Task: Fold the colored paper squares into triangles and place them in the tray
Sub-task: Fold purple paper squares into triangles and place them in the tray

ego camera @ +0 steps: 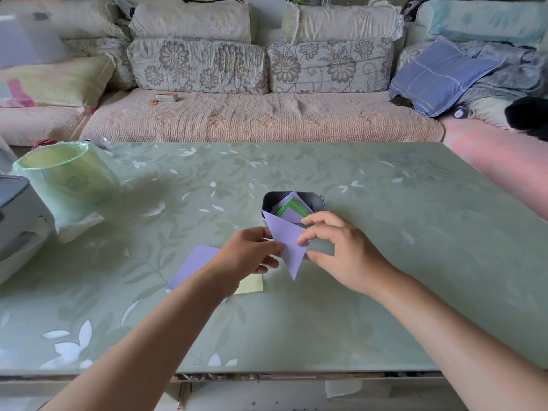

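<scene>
At frame centre, a purple triangle (pixel 289 241) is pinched by the curled fingers (pixel 271 248) of the left hand (pixel 252 250) and of the right hand (pixel 341 253). It is held just before the tray (pixel 268 200), in which folded papers (pixel 292 207) are stacked. A purple square (pixel 195 265) and a yellow square (pixel 252 284) are seen on the bench (pixel 385 262) beneath the left wrist.

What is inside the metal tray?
Folded purple and green papers lie in the tray. The purple triangle, held by the left hand and right hand, hides its near part.
</scene>
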A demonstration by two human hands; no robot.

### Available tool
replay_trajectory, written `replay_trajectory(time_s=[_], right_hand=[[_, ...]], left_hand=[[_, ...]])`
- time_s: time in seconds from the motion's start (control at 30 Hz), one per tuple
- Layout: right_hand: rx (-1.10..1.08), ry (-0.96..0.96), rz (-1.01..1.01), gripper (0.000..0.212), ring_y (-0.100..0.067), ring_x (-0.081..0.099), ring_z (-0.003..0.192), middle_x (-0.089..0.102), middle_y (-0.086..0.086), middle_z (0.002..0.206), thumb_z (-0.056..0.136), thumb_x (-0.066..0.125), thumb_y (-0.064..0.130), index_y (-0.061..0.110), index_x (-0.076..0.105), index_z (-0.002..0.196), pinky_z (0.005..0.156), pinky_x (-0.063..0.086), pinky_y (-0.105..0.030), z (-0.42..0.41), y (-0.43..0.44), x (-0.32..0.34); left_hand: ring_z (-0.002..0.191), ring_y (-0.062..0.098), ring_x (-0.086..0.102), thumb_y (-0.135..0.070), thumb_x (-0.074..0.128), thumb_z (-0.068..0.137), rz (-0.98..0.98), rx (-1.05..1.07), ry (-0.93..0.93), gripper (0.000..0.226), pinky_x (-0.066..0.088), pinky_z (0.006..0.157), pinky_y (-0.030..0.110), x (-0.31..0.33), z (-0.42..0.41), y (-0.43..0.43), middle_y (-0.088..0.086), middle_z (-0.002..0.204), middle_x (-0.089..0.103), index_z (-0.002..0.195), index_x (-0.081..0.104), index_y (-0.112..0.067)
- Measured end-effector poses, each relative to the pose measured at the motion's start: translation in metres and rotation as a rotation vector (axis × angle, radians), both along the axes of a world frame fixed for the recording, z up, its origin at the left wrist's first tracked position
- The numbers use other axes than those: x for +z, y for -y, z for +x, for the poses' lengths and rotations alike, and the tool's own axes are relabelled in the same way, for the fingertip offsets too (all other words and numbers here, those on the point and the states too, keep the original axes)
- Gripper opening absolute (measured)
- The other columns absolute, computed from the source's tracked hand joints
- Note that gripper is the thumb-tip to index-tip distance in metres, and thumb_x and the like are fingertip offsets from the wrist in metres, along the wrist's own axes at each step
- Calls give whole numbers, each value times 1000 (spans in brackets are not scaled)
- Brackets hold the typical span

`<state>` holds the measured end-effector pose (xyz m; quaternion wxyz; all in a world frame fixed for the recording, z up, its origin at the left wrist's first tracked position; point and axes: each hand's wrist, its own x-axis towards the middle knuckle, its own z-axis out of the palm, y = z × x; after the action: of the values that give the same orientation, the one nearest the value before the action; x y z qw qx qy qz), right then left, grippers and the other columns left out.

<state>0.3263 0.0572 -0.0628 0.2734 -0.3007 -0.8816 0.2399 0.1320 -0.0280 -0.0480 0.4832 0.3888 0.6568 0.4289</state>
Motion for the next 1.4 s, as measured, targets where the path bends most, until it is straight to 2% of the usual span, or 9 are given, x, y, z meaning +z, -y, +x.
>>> replay_trajectory(time_s=[0.1,0.17,0.33,0.5,0.7,0.9,1.2,1.3,1.4], right_hand=[[-18,-60,-29,3,4,59,109,62,16,120,88,76,27,29,74,86,91,39,-8,-2,1,2],[-52,-100,-94,9,6,60,103,67,16,111,87,76,29,32,70,80,85,38,-5,-4,1,3],[-112,-157,-405,12,-3,43,51,57,12,59,90,74,23,20,72,78,54,35,-15,-6,1,4],[-138,-143,-404,19,-1,44,51,59,11,59,89,75,23,24,70,70,53,37,-13,-7,0,7],[-123,-123,-395,14,-1,51,55,61,16,58,89,74,23,22,72,75,57,41,-14,-6,3,8],[-150,-219,-576,13,-10,64,66,74,-4,84,89,75,24,19,70,100,65,50,-18,-11,6,9],[-138,-176,-654,11,-9,63,64,74,-1,79,91,72,20,11,76,85,61,48,-14,-7,5,12],[-117,-118,-679,13,-11,61,63,71,2,76,91,72,21,10,75,87,61,45,-14,-4,2,13],[-97,-48,-721,16,-11,61,65,69,4,75,89,74,24,8,74,90,68,45,-18,0,-1,14]], left_hand=[[66,12,63,-16,67,92,-3,-18,10,10,46,65,25,0,3,0,-4,79,69,101,69,-17],[69,13,65,-14,63,93,5,-25,10,12,47,66,25,0,4,1,-5,82,70,102,69,-18],[78,12,70,-9,57,96,10,-75,-2,17,53,72,28,-1,5,3,-7,90,73,105,70,-15],[95,17,72,-18,59,86,50,-130,14,26,52,73,28,2,9,4,-3,105,74,109,71,-21],[77,16,73,-28,67,93,167,28,-114,16,50,65,27,-4,18,4,6,86,75,92,73,-13],[76,21,74,-26,68,92,181,76,-74,16,48,61,23,-5,23,5,-3,71,72,79,71,-17],[69,13,71,-26,70,91,146,45,-93,21,48,64,27,-5,27,6,-6,66,70,72,68,-17],[69,13,69,-22,73,89,220,22,-182,8,51,64,28,-3,21,6,-3,68,70,91,68,-16],[71,19,70,-12,75,86,330,-98,-284,33,54,68,27,-1,7,5,1,71,70,113,64,-26]])
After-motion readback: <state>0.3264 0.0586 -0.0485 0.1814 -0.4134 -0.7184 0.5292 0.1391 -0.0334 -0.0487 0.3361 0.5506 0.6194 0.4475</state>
